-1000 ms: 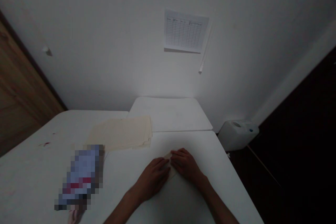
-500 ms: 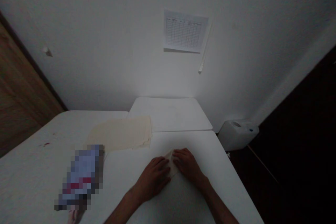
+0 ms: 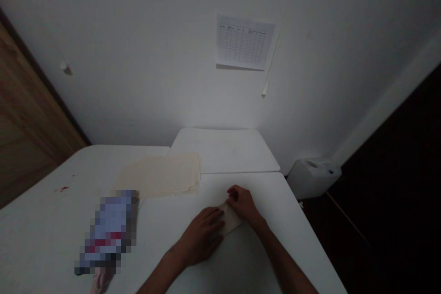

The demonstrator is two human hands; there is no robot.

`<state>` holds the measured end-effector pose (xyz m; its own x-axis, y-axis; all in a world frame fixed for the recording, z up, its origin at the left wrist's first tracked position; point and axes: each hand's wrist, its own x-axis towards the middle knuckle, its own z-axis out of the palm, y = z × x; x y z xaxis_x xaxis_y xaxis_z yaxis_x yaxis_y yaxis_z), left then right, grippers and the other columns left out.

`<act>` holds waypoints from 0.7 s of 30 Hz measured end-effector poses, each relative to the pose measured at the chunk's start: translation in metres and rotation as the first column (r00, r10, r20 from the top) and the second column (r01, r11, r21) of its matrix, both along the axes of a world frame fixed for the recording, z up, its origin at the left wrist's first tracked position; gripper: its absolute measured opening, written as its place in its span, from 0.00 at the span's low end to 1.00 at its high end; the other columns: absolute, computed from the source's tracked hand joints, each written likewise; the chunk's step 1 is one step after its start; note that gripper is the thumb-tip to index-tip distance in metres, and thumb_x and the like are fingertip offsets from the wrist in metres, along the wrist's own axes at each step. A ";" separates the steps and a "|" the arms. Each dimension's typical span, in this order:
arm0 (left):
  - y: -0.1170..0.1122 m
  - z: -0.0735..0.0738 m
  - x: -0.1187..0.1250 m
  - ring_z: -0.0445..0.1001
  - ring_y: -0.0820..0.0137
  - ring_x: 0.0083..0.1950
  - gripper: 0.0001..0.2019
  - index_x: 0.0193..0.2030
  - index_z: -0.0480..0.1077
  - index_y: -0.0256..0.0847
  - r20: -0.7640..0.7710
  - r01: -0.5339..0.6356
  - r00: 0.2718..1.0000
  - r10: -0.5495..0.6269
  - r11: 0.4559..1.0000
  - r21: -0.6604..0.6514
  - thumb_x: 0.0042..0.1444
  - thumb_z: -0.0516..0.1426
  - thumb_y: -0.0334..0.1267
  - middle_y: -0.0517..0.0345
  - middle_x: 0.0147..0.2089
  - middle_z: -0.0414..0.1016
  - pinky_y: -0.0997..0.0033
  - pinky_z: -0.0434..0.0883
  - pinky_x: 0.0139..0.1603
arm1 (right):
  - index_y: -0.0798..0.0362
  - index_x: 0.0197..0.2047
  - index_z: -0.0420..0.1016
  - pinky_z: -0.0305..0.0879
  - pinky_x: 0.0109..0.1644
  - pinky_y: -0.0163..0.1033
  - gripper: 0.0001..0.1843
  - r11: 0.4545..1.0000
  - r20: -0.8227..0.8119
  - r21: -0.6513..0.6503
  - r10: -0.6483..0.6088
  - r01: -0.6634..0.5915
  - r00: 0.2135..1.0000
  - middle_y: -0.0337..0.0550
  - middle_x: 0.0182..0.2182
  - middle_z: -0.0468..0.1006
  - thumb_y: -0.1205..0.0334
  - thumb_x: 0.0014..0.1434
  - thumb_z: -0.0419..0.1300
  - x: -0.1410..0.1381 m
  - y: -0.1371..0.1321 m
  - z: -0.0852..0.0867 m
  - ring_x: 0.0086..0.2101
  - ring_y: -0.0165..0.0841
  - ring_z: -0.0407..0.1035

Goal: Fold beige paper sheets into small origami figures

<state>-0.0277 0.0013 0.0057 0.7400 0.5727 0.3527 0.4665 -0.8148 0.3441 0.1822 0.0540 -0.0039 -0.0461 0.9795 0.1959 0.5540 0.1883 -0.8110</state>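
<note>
A small pale beige folded sheet (image 3: 231, 221) lies on the white table between my two hands; whether it is paper or cloth I cannot tell. My left hand (image 3: 204, 233) rests flat on its left part, fingers stretched out and covering that side. At the sheet's upper corner, the fingers of my right hand (image 3: 241, 202) are curled in a pinch on its edge. The pinched edge is partly hidden behind the fingers. Left of my hands lies a stack of larger beige sheets (image 3: 161, 175).
The white table (image 3: 165, 248) meets a raised white board (image 3: 230, 149) at the wall. A pixelated blue and red item (image 3: 110, 225) lies on the left. A printed sheet (image 3: 244, 41) hangs on the wall. A white plastic container (image 3: 312, 177) stands beyond the table's right edge.
My right hand has gone from lying flat on the small sheet to curled fingers at its upper corner, slightly raised. The left hand stays nearly in place.
</note>
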 end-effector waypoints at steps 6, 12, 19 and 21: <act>-0.001 -0.003 -0.002 0.61 0.54 0.64 0.16 0.50 0.70 0.44 0.011 0.017 1.000 -0.017 1.000 -0.006 0.53 0.57 0.31 0.50 0.62 0.66 0.46 0.65 0.61 | 0.53 0.37 0.75 0.73 0.35 0.39 0.12 0.999 -0.146 -0.048 0.017 -0.024 0.989 0.42 0.33 0.80 0.68 0.46 0.64 0.013 0.000 -0.002 0.30 0.34 0.75; 0.006 -0.011 -0.001 0.62 0.58 0.64 0.21 0.59 0.63 0.47 0.257 -0.139 0.956 0.143 0.990 -0.032 0.58 0.56 0.36 0.49 0.65 0.62 0.49 0.66 0.60 | 0.54 0.35 0.72 0.73 0.40 0.41 0.13 0.997 -0.324 -0.060 0.019 -0.041 0.946 0.43 0.31 0.80 0.58 0.48 0.67 0.025 -0.008 -0.003 0.34 0.36 0.76; 0.029 0.005 0.015 0.77 0.65 0.34 0.16 0.43 0.74 0.39 0.349 -0.268 0.758 0.551 0.751 -0.604 0.56 0.56 0.48 0.53 0.36 0.79 0.65 0.74 0.37 | 0.53 0.29 0.71 0.71 0.39 0.41 0.17 0.999 -0.503 -0.051 -0.025 -0.001 0.864 0.41 0.28 0.78 0.51 0.45 0.70 0.023 -0.022 -0.001 0.30 0.35 0.73; 0.031 0.011 0.017 0.76 0.65 0.33 0.15 0.38 0.76 0.39 0.340 -0.219 0.773 0.535 0.729 -0.649 0.55 0.57 0.48 0.55 0.32 0.79 0.68 0.72 0.34 | 0.53 0.29 0.71 0.71 0.38 0.41 0.17 0.999 -0.509 -0.048 -0.034 0.011 0.860 0.41 0.28 0.77 0.51 0.45 0.69 0.020 -0.025 0.000 0.30 0.34 0.72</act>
